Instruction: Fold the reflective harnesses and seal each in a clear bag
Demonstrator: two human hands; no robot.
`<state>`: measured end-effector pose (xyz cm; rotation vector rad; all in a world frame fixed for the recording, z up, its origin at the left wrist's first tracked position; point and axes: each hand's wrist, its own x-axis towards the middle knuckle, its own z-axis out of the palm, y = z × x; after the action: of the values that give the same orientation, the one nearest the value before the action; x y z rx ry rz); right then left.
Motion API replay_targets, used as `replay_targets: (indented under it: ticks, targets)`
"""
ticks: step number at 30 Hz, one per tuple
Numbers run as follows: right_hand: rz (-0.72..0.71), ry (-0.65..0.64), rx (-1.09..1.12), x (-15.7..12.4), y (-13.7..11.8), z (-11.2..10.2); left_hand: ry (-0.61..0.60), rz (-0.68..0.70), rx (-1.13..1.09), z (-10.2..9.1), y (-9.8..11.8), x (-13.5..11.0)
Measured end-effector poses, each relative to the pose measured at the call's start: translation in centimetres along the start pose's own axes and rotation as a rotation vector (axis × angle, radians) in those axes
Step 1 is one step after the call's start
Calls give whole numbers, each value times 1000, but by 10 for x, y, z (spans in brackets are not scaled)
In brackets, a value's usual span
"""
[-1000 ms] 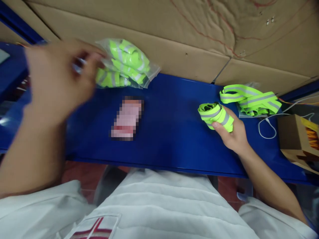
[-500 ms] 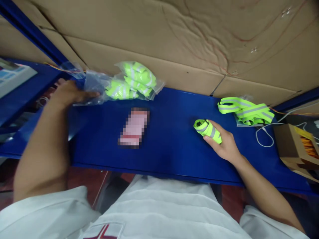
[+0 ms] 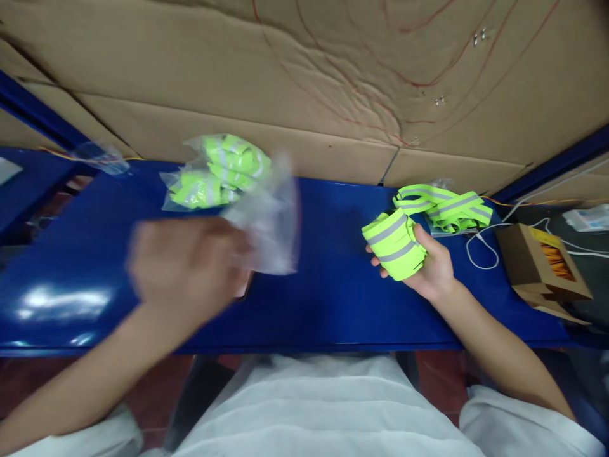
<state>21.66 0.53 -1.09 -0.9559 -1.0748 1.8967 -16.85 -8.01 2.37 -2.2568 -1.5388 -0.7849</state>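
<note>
My left hand [image 3: 190,263], smeared by motion, is closed on a clear plastic bag [image 3: 273,222] that hangs off its fingertips over the blue table. In my right hand [image 3: 435,263] is a rolled neon-yellow reflective strap [image 3: 394,244] with grey stripes, gripped from the right side and tilted up. Behind that hand lies a loose pile of similar reflective straps [image 3: 457,206]. Bagged reflective straps [image 3: 228,162] rest at the back left, beyond my left hand. A phone [image 3: 243,285] shows only at one edge, the rest being covered by my left hand.
The blue table [image 3: 323,304] runs up to a cardboard wall [image 3: 266,89]. On the right stand an open cardboard box [image 3: 537,260] with orange contents and a white cable [image 3: 483,263]. Another clear bag [image 3: 102,158] lies at the far left back.
My left hand has come from the far left towards the middle, carrying a clear plastic bag. My right hand has turned and lifted the rolled strap, so its striped side shows.
</note>
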Motion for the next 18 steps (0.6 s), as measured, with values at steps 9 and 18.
replay_targets:
  ticks: [9,18]
  targets:
    - [38,148,-7,-2,12,-10,-416,409,-17,77,107,15]
    - [52,98,-99,3,18,-5,-443,308,-250,97,101,36]
